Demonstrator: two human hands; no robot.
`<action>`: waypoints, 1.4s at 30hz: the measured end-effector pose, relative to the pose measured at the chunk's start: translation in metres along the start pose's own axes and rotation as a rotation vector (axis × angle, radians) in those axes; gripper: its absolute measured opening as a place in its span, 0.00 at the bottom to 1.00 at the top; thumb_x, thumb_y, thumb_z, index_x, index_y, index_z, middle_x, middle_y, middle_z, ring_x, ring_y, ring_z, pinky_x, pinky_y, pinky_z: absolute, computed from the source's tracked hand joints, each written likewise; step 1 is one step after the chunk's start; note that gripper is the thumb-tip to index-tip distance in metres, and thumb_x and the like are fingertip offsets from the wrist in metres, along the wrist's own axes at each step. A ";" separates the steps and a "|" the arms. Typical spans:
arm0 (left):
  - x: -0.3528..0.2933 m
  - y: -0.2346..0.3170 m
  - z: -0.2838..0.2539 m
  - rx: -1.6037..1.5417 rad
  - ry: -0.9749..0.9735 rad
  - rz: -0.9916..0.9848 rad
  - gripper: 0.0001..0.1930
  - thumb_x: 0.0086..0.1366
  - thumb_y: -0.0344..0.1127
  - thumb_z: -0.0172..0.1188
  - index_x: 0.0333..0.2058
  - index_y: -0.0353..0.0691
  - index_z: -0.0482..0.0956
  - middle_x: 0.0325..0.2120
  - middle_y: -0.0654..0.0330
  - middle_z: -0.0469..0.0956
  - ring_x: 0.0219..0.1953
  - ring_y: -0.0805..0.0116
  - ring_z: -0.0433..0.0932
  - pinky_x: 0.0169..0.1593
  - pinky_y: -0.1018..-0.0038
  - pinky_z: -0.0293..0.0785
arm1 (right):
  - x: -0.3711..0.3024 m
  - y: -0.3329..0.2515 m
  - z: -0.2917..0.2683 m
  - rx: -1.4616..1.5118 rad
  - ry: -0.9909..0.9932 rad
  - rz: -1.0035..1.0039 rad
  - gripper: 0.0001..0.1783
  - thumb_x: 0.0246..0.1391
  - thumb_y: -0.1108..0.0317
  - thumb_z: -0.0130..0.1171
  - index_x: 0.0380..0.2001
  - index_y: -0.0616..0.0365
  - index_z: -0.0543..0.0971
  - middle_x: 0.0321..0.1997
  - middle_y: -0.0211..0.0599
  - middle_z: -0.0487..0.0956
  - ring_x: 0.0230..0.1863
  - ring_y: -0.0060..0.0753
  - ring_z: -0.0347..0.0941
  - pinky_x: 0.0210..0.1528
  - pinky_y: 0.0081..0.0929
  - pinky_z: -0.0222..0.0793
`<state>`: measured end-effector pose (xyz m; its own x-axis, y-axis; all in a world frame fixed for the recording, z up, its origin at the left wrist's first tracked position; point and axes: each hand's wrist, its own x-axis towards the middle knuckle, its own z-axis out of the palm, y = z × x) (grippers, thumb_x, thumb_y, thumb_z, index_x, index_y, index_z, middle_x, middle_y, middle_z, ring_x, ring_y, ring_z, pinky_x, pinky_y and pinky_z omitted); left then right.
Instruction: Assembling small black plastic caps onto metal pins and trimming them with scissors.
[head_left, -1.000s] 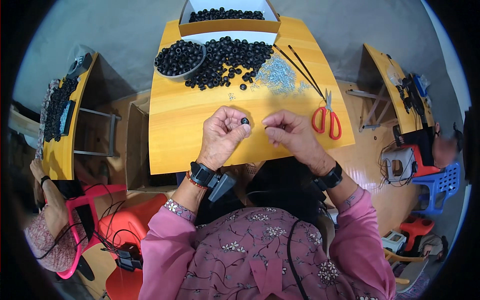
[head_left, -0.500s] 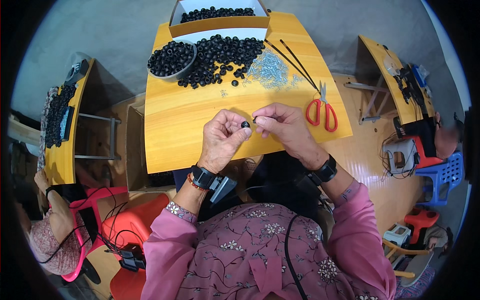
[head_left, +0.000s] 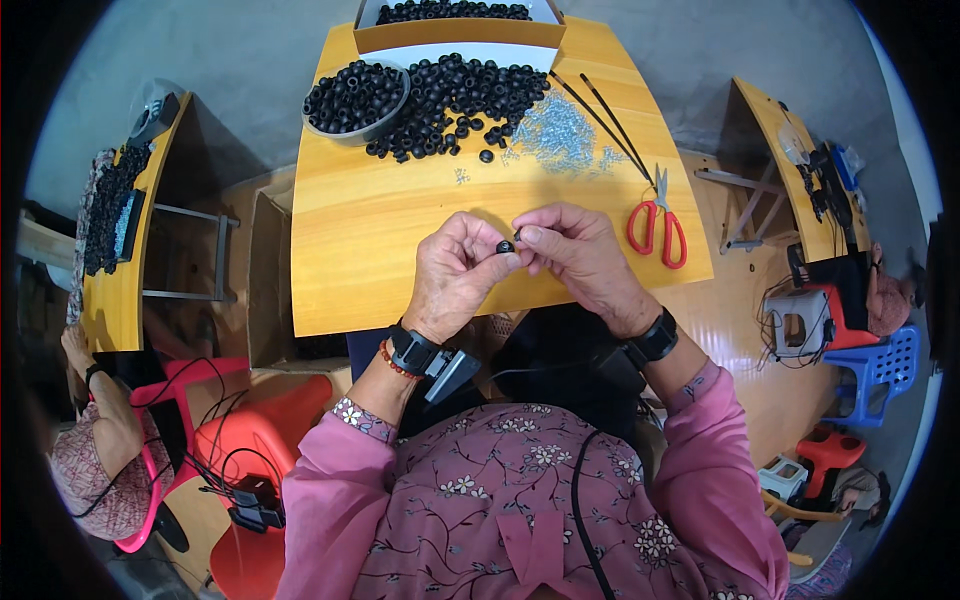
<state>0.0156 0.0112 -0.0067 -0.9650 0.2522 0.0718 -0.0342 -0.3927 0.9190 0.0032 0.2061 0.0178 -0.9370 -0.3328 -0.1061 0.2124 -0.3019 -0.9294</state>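
Over the last second the right hand (head_left: 585,255) had moved in toward the left hand (head_left: 455,270), so that the clear gap between their fingertips had closed to almost nothing. The left hand gripped a round black bead (head_left: 505,247) between thumb and forefinger, out in front of the near part of the yellow tabletop (head_left: 380,245). The right hand pinched a small dark piece (head_left: 518,237) just beside the bead; it was too small to make out its shape, and whether the two touched could not be told. Beyond the hands, a heap of loose black beads (head_left: 455,85) spread across the far part of the tabletop, with a grey bowl (head_left: 368,136) full of similar beads at its left and a brown box (head_left: 460,37) holding more behind it. To the right of the heap lay a pile of tiny pale-blue pieces (head_left: 560,132), and a little cluster of bits (head_left: 461,175) sat apart, nearer the hands. Two thin black rods (head_left: 607,112) slanted past the pale pile toward red-handled scissors (head_left: 657,225), which lay near the right edge, their blades pointing away from the person.
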 end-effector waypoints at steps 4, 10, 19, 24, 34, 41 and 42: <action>0.001 -0.005 -0.004 0.099 -0.011 -0.004 0.10 0.63 0.18 0.65 0.38 0.36 0.74 0.33 0.62 0.80 0.37 0.76 0.82 0.43 0.80 0.79 | 0.004 -0.001 0.001 -0.139 0.007 -0.046 0.09 0.61 0.73 0.63 0.44 0.64 0.82 0.36 0.36 0.84 0.33 0.22 0.79 0.35 0.17 0.76; 0.001 -0.003 -0.001 0.048 0.004 0.024 0.10 0.62 0.19 0.65 0.38 0.36 0.74 0.32 0.64 0.80 0.34 0.78 0.80 0.42 0.81 0.77 | 0.006 -0.001 0.003 -0.288 0.015 -0.107 0.10 0.60 0.71 0.66 0.41 0.65 0.83 0.33 0.33 0.84 0.30 0.18 0.78 0.34 0.17 0.76; 0.003 -0.003 0.000 0.125 0.015 0.042 0.10 0.61 0.18 0.66 0.38 0.36 0.75 0.30 0.66 0.79 0.32 0.82 0.77 0.39 0.84 0.76 | 0.002 -0.012 0.011 -0.477 -0.001 -0.174 0.10 0.59 0.71 0.67 0.41 0.65 0.83 0.33 0.31 0.83 0.31 0.15 0.76 0.35 0.15 0.74; 0.003 -0.003 0.002 0.128 0.035 0.055 0.10 0.61 0.18 0.66 0.37 0.36 0.76 0.30 0.67 0.79 0.31 0.82 0.76 0.38 0.84 0.75 | 0.001 -0.013 0.014 -0.566 0.004 -0.204 0.08 0.58 0.71 0.67 0.38 0.64 0.84 0.32 0.28 0.82 0.32 0.15 0.75 0.35 0.17 0.73; 0.003 0.001 0.006 0.209 0.057 0.041 0.08 0.61 0.19 0.68 0.37 0.35 0.78 0.30 0.65 0.81 0.31 0.83 0.77 0.36 0.84 0.75 | 0.000 -0.021 0.010 -0.813 -0.071 -0.305 0.06 0.57 0.74 0.65 0.38 0.63 0.84 0.29 0.35 0.79 0.31 0.24 0.76 0.34 0.23 0.71; 0.006 -0.001 0.005 0.154 0.028 0.037 0.08 0.61 0.20 0.68 0.37 0.35 0.78 0.31 0.62 0.83 0.30 0.81 0.78 0.36 0.83 0.75 | -0.005 -0.015 0.006 -0.869 -0.095 -0.413 0.12 0.58 0.77 0.62 0.45 0.59 0.82 0.28 0.39 0.78 0.30 0.34 0.77 0.34 0.28 0.72; 0.007 -0.002 0.003 0.155 0.028 0.037 0.08 0.61 0.20 0.68 0.37 0.35 0.78 0.31 0.62 0.83 0.30 0.81 0.78 0.36 0.83 0.75 | -0.005 -0.015 0.008 -0.868 -0.095 -0.414 0.12 0.58 0.77 0.62 0.45 0.59 0.82 0.28 0.39 0.78 0.30 0.34 0.77 0.34 0.28 0.72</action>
<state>0.0100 0.0162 -0.0070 -0.9719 0.2143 0.0975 0.0397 -0.2593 0.9650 0.0066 0.2056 0.0354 -0.8570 -0.4310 0.2824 -0.4446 0.3415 -0.8281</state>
